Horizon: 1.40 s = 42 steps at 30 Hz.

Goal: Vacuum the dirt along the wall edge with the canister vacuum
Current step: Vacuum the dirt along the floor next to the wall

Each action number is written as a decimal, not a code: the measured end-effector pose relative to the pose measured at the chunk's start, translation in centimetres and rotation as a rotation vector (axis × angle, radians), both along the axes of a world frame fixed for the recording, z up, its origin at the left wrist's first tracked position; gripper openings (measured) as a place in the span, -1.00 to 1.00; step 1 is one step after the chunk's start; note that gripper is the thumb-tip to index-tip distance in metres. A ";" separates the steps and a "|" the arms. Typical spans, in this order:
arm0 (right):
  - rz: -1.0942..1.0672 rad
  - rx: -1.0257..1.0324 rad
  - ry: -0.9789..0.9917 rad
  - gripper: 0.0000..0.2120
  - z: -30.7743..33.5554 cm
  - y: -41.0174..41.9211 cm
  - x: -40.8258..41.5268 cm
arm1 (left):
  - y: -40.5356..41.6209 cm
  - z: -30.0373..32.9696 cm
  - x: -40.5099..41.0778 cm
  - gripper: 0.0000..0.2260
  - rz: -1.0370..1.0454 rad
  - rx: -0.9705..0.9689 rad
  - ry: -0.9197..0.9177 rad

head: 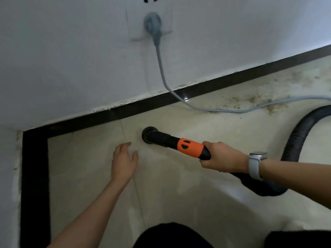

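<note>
Below my knees (172,235) the tile looks clean; the dirt (254,99) lies well off to the right, along the dark skirting (125,110). To do this well I should sweep the nozzle (149,135) rightward, tight to that edge, minding the grey cord (232,110). My right hand (222,157) grips the hose handle (191,148); my left hand (124,161) hovers flat, fingers spread, holding nothing.

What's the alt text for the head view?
The right hand grips a vacuum nozzle pointed at pale floor near a dark baseboard; the left hand hovers open beside it. Dirt lies under a grey cord.
</note>
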State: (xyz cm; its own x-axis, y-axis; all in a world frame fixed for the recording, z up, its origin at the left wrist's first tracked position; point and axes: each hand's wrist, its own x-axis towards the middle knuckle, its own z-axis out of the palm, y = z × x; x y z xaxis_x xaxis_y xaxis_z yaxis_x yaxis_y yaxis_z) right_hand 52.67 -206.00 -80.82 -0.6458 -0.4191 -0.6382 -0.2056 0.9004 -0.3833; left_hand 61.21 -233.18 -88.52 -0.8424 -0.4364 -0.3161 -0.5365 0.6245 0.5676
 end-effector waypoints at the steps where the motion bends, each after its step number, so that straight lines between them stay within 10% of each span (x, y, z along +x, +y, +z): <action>1: -0.007 0.005 0.018 -0.83 0.3 2.0 -0.2 | 1.5 0.7 -0.9 -0.65 -0.015 -0.012 0.022; 15: -0.188 -0.033 0.303 -0.78 2.7 26.7 -9.5 | 21.6 9.0 -13.4 -0.72 -0.285 -0.219 0.066; 25: -0.651 -0.051 0.250 -0.83 1.1 28.6 -14.2 | 25.0 8.4 -19.1 -0.67 -0.494 -0.230 -0.051; 33: -0.456 -0.047 0.303 -0.82 -1.5 26.4 -13.9 | 22.1 -1.0 -20.7 -0.51 -0.669 -0.705 -0.454; 42: -0.146 0.001 0.266 -0.83 1.3 22.8 -15.1 | 24.3 -2.6 -15.8 -0.80 -0.750 -0.698 -0.121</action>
